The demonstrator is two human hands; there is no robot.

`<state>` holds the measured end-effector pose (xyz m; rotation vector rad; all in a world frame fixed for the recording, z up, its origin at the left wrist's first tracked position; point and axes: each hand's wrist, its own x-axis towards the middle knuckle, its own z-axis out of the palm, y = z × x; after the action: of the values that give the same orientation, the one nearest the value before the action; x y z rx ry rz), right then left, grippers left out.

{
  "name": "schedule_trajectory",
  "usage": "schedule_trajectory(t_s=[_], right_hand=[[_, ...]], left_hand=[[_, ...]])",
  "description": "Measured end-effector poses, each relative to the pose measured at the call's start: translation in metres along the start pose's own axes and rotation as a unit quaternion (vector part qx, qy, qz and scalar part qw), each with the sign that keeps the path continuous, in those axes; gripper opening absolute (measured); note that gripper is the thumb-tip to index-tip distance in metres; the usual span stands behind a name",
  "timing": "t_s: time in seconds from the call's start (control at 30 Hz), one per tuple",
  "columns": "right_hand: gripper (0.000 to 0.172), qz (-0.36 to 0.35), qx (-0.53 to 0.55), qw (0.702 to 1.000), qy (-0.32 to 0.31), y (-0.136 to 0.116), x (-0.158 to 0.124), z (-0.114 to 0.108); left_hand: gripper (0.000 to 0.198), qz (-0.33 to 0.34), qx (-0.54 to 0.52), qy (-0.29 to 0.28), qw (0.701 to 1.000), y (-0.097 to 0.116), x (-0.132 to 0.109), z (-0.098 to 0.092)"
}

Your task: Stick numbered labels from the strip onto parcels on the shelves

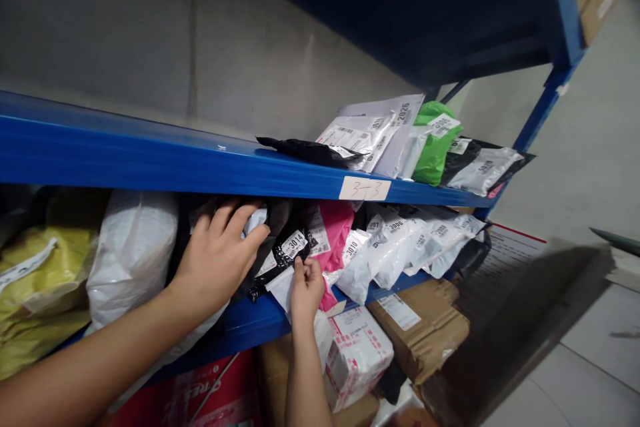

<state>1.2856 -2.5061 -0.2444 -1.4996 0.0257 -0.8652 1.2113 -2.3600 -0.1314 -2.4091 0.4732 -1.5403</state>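
Observation:
My left hand point(223, 247) reaches into the row of parcels under the blue shelf beam. Its fingers are bent and apart over the parcels' upper edges, near a pale blue wrapped piece point(256, 220); the fingertips are partly hidden. To its right, my right hand point(306, 287) has thumb and fingers pinched at the lower edge of a shiny black mailer parcel point(280, 253) labelled 3014. A white parcel point(281, 290) sticks out just beside that hand. Behind it, a pink mailer bag point(340, 230) leans next to a white parcel point(353, 260) labelled 3010.
The blue shelf beam point(200, 167) with a "3-3" tag point(365, 188) runs above both hands. White bag point(133, 247) and yellow bag point(45, 267) stand left. Upper-shelf parcels include a green one point(435, 140). Below are cardboard box point(425, 327), white-red box point(357, 353) and red box point(200, 390).

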Motion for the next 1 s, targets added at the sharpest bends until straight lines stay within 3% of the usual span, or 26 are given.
schedule_trajectory(t_s=[0.1, 0.23, 0.3, 0.37, 0.47, 0.53, 0.7, 0.93, 1.0], right_hand=[[0.03, 0.005, 0.016, 1.0, 0.004, 0.002, 0.001, 0.0], [0.026, -0.003, 0.036, 0.999, 0.014, -0.008, 0.002, -0.011], [0.024, -0.018, 0.049, 0.998, 0.02, -0.024, 0.0, -0.019], [0.029, -0.042, 0.055, 0.998, -0.013, -0.047, -0.006, -0.021], [0.049, -0.065, 0.011, 0.993, -0.094, -0.077, -0.017, -0.011], [0.055, -0.045, -0.014, 0.994, -0.103, -0.086, -0.021, 0.002], [0.041, 0.001, 0.066, 0.994, -0.081, -0.081, -0.016, 0.014], [0.047, 0.019, 0.091, 0.992, -0.09, -0.074, -0.013, 0.005], [0.048, 0.012, 0.083, 0.992, -0.09, -0.071, -0.014, 0.003]], left_hand=[[0.022, 0.004, -0.025, 0.01, 1.0, 0.002, -0.004, 0.001], [0.053, -0.056, -0.099, 0.061, 0.992, 0.001, -0.018, 0.005], [0.045, -0.089, -0.113, 0.06, 0.988, -0.002, -0.024, 0.007], [0.032, -0.108, -0.148, 0.059, 0.981, -0.007, -0.027, 0.006], [0.022, -0.169, -0.233, 0.063, 0.956, -0.013, -0.024, -0.001], [0.019, -0.219, -0.259, 0.045, 0.94, -0.016, -0.021, -0.007], [0.019, -0.266, -0.23, -0.02, 0.936, -0.019, -0.018, -0.014], [0.021, -0.252, -0.204, -0.004, 0.946, -0.015, -0.02, -0.016], [0.019, -0.217, -0.208, 0.008, 0.954, -0.012, -0.023, -0.014]])
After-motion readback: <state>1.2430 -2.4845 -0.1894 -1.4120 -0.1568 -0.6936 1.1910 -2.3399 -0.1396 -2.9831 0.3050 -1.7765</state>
